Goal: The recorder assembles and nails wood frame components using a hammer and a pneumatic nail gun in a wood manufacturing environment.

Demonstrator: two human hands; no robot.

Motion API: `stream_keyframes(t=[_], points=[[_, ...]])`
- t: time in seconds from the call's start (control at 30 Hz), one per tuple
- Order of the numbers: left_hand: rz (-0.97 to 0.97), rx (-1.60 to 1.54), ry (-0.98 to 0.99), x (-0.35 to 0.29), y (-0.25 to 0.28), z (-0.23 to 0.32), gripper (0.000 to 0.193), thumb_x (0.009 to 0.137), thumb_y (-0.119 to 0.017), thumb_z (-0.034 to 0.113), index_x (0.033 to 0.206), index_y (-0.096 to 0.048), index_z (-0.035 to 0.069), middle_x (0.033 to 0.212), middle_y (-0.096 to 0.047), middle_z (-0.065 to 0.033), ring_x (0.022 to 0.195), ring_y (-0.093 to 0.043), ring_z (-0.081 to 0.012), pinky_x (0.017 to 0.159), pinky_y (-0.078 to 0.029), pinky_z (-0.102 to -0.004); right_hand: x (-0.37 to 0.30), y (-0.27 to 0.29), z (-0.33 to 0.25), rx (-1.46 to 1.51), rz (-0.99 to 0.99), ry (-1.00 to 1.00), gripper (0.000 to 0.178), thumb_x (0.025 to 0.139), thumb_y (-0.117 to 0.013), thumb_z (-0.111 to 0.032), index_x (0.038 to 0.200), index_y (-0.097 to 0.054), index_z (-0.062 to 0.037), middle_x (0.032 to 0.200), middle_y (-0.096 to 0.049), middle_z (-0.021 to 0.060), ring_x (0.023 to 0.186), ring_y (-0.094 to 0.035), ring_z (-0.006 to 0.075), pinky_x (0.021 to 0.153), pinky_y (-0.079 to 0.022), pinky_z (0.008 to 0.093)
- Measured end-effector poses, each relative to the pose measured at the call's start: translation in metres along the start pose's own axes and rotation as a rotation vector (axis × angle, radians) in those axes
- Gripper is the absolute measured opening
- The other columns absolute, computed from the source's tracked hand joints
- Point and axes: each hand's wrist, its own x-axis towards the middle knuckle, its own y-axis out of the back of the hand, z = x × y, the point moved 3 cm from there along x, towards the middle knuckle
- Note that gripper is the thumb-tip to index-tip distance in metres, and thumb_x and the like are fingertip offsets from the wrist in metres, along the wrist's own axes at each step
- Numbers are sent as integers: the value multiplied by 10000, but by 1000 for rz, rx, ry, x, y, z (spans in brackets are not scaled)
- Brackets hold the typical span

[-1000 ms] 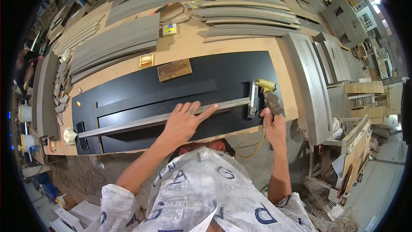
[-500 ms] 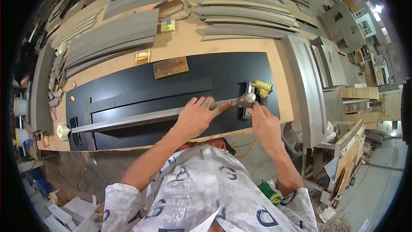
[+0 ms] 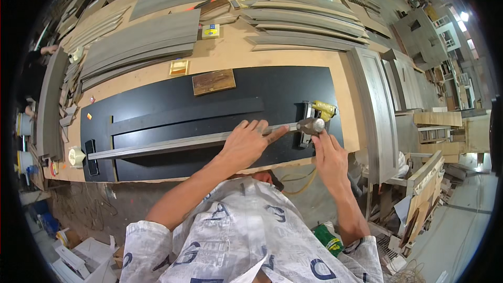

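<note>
A long, narrow grey strip [image 3: 157,147] is held down beneath the left hand [image 3: 245,144], one finger extended along it, apparently for steadying. Near the strip's right end, a silver, round-faced metal hammer [image 3: 317,125] is pinched in the right hand [image 3: 331,155]; its handle is mostly hidden. Just beyond the right hand, a yellow-and-black nail gun [image 3: 325,109] is laid on a flat black panel [image 3: 288,86], seemingly for easy reach.
</note>
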Motion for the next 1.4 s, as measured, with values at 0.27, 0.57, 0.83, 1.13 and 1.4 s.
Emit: stream_keyframes(t=[0.27,0.57,0.83,1.13,1.4], points=[[11,-7,9,-23,13,-18,773,841,-576,33,1529,-410,343,1117,-596,-80,1006,-618,-252,854,-456,-375,4,2,1,70,-16,-83,272,995,-607,-172,1181,-626,26,843,-650,157,677,-641,359,588,-508,450],[68,45,73,-82,36,-65,727,827,-580,30,1473,-505,356,1121,-613,-82,1031,-611,-238,901,-436,-378,7,-7,-43,227,84,-41,207,969,-636,-86,1123,-657,50,802,-633,182,666,-606,353,604,-480,403],[98,5,61,-89,32,-65,721,835,-577,43,1482,-506,353,1131,-619,-97,1072,-608,-239,908,-425,-373,9,-19,-60,144,38,-2,249,992,-616,-172,1168,-662,-2,789,-631,150,619,-622,361,542,-491,447],[9,39,179,-121,48,-93,773,814,-592,-14,1473,-502,379,1221,-612,-111,1180,-570,-266,1018,-401,-404,11,-37,-82,105,-6,-15,250,1000,-604,-176,1174,-654,-4,804,-642,169,650,-629,375,557,-488,451],[127,60,195,-175,57,-116,749,801,-579,-35,1436,-553,361,1164,-614,-75,1101,-585,-246,961,-410,-405,17,-40,-129,306,-14,-35,259,982,-634,-162,1155,-654,30,802,-630,161,633,-622,350,554,-497,425]])
